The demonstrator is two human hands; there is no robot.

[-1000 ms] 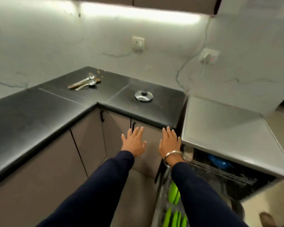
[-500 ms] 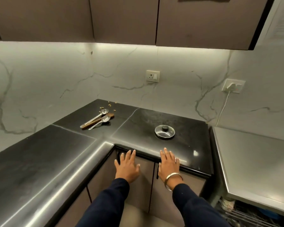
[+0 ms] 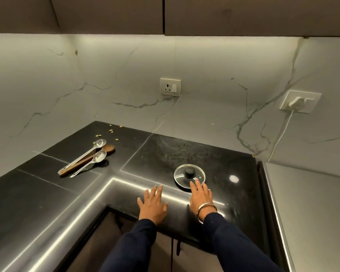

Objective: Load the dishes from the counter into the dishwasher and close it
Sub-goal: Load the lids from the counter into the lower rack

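Glass lid point(image 3: 189, 176) could skid off the slick table point(image 3: 47, 195); both hands' fingers point(image 3: 194, 186) lie straight, holding nothing.

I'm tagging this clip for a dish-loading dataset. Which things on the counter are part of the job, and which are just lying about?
Part of the job:
- glass lid, by the right hand
- two metal spoons
- wooden spoon
- left hand, open

Just lying about:
- scattered seeds
- wall socket
- plugged-in charger

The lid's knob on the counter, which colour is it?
Black. The knob sits at the centre of the glass lid, clearest in the head view.
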